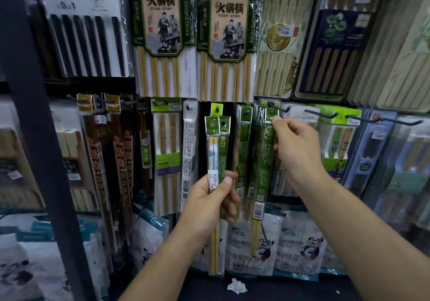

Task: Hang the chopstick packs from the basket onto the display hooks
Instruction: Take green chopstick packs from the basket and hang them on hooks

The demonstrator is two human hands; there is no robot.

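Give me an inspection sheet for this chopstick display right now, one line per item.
Surface: dark shelf ledge below the hooks.
Job's things: two slim packs held upright; green pack at a display hook.
Clutter: crumpled white paper on the ledge.
Grippers: left hand grips the two packs; right hand pinches the green pack's top.
Cables: nothing seen.
Surroundings: large chopstick packs above, panda bags below, dark post left.
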